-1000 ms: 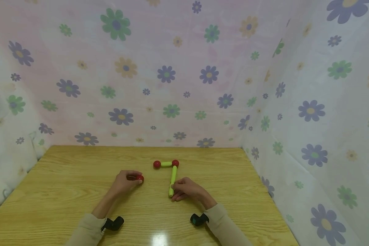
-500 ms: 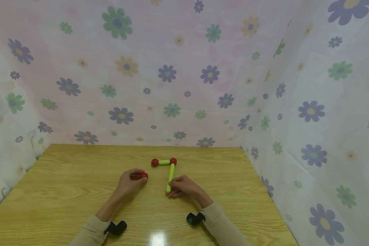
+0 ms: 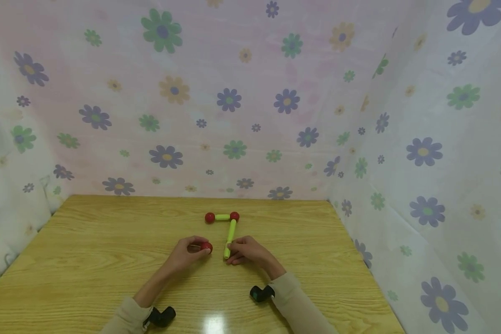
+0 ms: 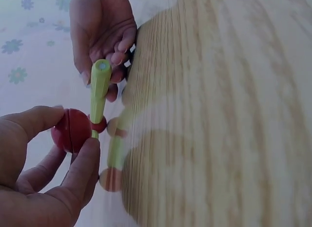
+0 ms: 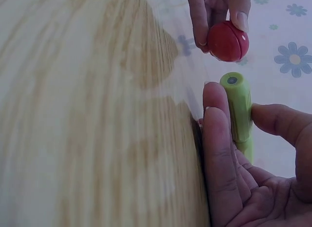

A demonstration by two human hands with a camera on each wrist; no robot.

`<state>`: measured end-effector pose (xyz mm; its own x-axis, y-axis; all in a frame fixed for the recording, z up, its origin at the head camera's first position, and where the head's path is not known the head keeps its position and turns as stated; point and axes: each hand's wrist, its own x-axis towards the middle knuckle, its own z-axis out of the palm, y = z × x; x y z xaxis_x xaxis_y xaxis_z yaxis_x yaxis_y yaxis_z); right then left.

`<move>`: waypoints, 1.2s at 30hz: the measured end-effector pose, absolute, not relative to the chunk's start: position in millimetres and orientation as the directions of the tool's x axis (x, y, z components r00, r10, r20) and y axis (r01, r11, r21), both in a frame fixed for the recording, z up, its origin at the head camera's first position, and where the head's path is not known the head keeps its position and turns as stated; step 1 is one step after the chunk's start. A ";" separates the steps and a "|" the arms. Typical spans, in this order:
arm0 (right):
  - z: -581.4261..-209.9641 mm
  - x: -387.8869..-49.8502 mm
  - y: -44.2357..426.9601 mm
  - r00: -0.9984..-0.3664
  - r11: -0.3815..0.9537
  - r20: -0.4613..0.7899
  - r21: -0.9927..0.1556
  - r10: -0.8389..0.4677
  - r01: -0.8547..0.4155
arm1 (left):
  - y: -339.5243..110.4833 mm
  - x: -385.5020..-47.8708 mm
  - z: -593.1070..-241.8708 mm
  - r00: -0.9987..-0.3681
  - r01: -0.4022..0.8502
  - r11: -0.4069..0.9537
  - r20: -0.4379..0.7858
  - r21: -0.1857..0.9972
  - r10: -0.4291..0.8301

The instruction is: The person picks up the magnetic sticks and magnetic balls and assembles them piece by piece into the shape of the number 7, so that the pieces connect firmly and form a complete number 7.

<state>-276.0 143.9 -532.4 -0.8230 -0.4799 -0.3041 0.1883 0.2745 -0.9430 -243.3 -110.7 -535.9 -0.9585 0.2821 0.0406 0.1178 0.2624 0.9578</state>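
My left hand pinches a red ball between thumb and fingertips; a seam line runs round the ball in the left wrist view. Just to its right, my right hand pinches the near part of a long yellow-green rod. In the right wrist view, that rod's near end shows a small dark round spot, and a gap separates it from the held ball. The rod's far end meets a second red ball. From there a short yellow-green rod runs left to a third red ball.
The wood-grain table spreads round both hands. Flower-printed cloth stands behind the table and at its sides. A black wrist device is at the left cuff, another black device at the right.
My left hand has carried the red ball rightward, closer to the long rod's near end. The right hand and the joined rods have shifted slightly left and away in the head view.
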 end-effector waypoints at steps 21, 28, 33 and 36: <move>-533.5 -280.6 141.9 -0.827 0.256 -0.311 -0.944 -0.468 0.210 | -94.9 -228.4 -536.6 -0.939 0.125 0.200 0.051 0.972 0.340; -534.3 -281.7 142.3 -0.820 0.256 -0.312 -0.944 -0.480 0.209 | -90.6 -223.1 -536.6 -0.945 0.096 0.196 0.028 0.976 0.325; -532.9 -282.3 143.0 -0.816 0.260 -0.320 -0.941 -0.481 0.216 | -89.2 -221.9 -536.5 -0.937 0.111 0.193 0.038 0.975 0.347; -532.9 -283.1 143.4 -0.814 0.263 -0.323 -0.940 -0.483 0.217 | -88.0 -222.4 -536.8 -0.934 0.122 0.202 0.043 0.972 0.356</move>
<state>-283.1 143.4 -532.9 -0.8140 -0.4827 -0.3230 0.2173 0.2626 -0.9401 -222.4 -88.0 -536.8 -0.9336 0.3557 0.0435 0.1221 0.2015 0.9718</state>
